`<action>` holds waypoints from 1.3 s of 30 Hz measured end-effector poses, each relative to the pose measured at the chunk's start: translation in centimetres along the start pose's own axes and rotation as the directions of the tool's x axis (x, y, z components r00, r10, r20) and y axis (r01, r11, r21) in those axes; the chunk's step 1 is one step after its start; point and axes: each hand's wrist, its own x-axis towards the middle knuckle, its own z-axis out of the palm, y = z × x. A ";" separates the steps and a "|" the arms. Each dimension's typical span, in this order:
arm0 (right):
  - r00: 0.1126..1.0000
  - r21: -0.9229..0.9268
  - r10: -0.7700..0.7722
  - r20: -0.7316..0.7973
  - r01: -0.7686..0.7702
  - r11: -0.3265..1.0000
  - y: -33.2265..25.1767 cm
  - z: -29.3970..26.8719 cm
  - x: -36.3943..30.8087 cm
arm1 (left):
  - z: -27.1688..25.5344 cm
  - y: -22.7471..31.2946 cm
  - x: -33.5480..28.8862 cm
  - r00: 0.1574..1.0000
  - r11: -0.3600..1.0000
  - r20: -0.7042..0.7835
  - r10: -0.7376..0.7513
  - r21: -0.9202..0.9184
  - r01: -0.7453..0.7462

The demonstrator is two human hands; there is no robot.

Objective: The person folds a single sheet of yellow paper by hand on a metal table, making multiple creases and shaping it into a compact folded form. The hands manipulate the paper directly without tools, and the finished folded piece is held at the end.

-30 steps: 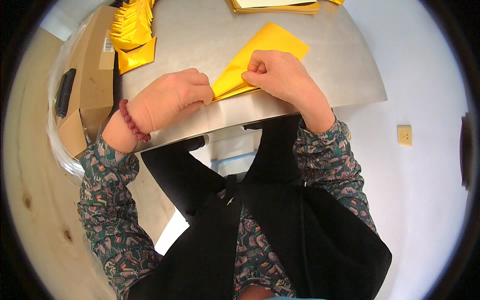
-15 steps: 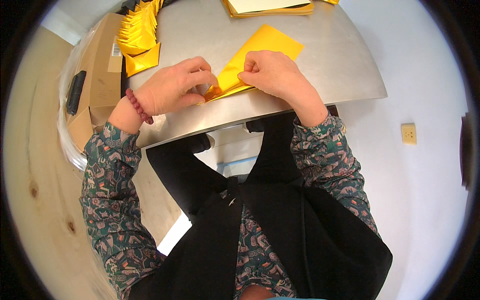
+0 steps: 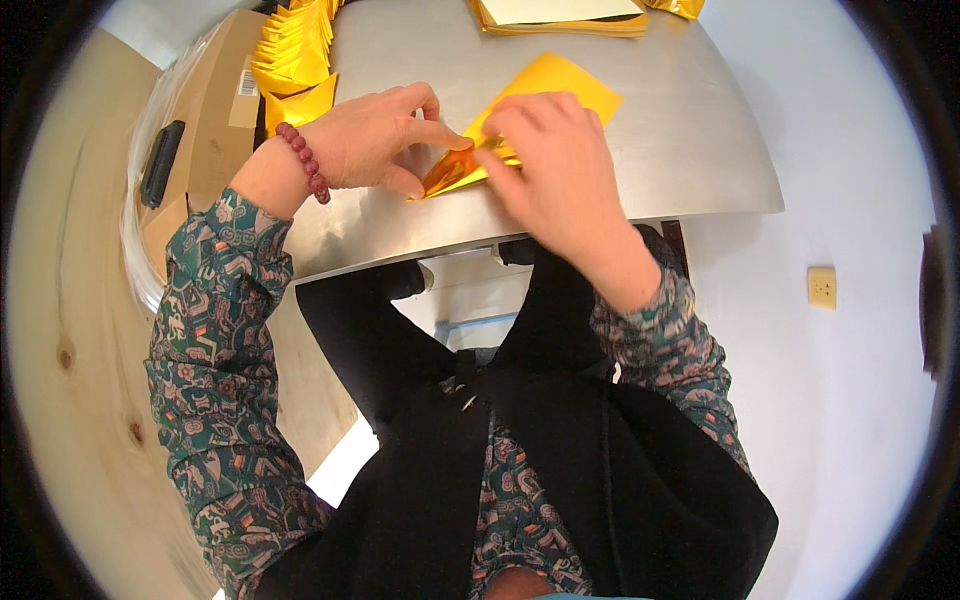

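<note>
A shiny gold foil paper sheet lies slantwise on the metal table, its near side folded up into a layered edge. My left hand, with a dark red bead bracelet at the wrist, holds its left end, thumb at the tip and forefinger on the fold. My right hand is curled over the middle of the sheet, its thumb at the folded edge. That hand is slightly blurred, and its palm side is hidden. Folded gold foil pieces stand in an overlapping row at the far left.
At the back of the metal table lies a stack of gold-edged paper with a pale top sheet. Another gold piece sits beside it. A cardboard box stands left of the table. A wall outlet is at right.
My right hand has shifted from a pinch on the near edge to lie curled over the sheet. The fold near my left fingers has opened slightly. The view has moved a little.
</note>
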 end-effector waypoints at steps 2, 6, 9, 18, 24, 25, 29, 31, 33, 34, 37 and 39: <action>0.989 0.019 -0.143 0.046 0.142 0.990 -2.1 0.2 -1.5 | 0.1 -0.2 0.2 1.000 0.999 0.008 -0.014 -0.033 0.014; 0.977 0.087 -0.154 0.147 0.142 0.986 -5.2 1.8 -3.4 | 0.3 -0.2 0.2 0.999 0.999 -0.041 0.028 0.027 -0.026; 0.974 0.080 -0.155 0.168 0.143 0.987 -4.8 2.1 -4.4 | 0.4 -0.1 0.2 0.999 1.000 -0.031 0.010 0.024 -0.009; 0.964 -0.062 -0.062 0.259 0.081 0.995 -1.7 -1.8 -6.4 | 0.1 0.3 0.1 1.000 0.999 0.007 -0.030 -0.023 0.030; 0.963 -0.081 -0.028 0.267 0.051 0.995 0.1 -4.5 -7.3 | 0.0 0.5 0.2 0.998 0.998 0.019 -0.060 0.006 0.060; 0.965 -0.073 -0.033 0.261 0.054 0.996 0.2 -4.6 -7.3 | -0.1 0.4 0.2 0.998 0.998 0.028 -0.060 0.006 0.060; 0.962 -0.068 -0.050 0.267 0.071 0.995 0.3 -4.7 -6.4 | 0.1 0.4 -0.4 0.995 0.994 -0.079 0.056 0.101 -0.048; 0.964 -0.063 -0.056 0.260 0.075 0.995 0.2 -4.7 -5.9 | 0.3 0.2 -0.5 0.993 0.997 -0.095 0.063 0.051 -0.058; 0.965 -0.040 -0.045 0.258 0.058 0.998 0.2 -4.8 -5.4 | 0.5 -0.1 -0.8 0.994 0.999 -0.101 0.038 -0.023 -0.040; 0.966 -0.045 -0.044 0.254 0.058 0.997 0.1 -4.7 -5.2 | 0.7 -0.3 -1.1 0.994 0.997 -0.109 0.020 -0.068 -0.028; 0.965 -0.055 -0.035 0.261 0.052 0.997 -0.3 -4.3 -4.6 | 1.4 -0.7 -2.4 0.983 0.997 -0.180 0.024 -0.074 -0.038; 0.959 -0.058 -0.026 0.281 0.044 0.997 -0.6 -4.0 -4.4 | 2.0 0.0 -3.3 0.947 0.998 -0.314 0.070 0.017 -0.068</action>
